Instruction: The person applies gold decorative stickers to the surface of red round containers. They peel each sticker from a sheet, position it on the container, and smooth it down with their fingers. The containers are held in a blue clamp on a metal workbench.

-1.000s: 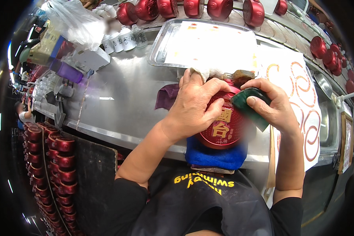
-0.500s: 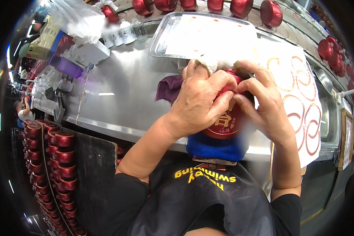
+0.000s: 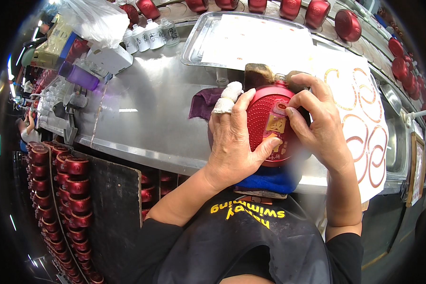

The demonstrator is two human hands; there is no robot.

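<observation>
hands meet over one round red flask [image 3: 270,125] held above the near edge of the steel counter [image 3: 142,118], just in front of the person's chest. left hand [image 3: 234,139] wraps the flask's left side, fingers curled behind it and thumb laid across its lower face; two of its fingertips [image 3: 227,97] wear white tape. right hand [image 3: 319,125] clasps the right side, fingers bent and closed onto the rim, forefinger and thumb pressing on the gold label in the middle of the ribbed face. one blue cloth [image 3: 272,180] lies under the flask on the counter's near edge. one purple cloth [image 3: 203,102] sits just left of the left hand. one steel tray [image 3: 194,42] lies far on the counter, lined with white paper. one white sheet [image 3: 364,118] marked with red-brown rings spreads to the right. along the far edge, about six red flasks [image 3: 317,12] stand in a row, with more curving off to the right. four small white-capped bottles [image 3: 149,35] stand far left of the tray, beside one clear plastic bag [image 3: 92,19] and one purple bottle [image 3: 78,75]. at near left, rows of red flasks [image 3: 68,189] fill racks below the counter, too many to count.
</observation>
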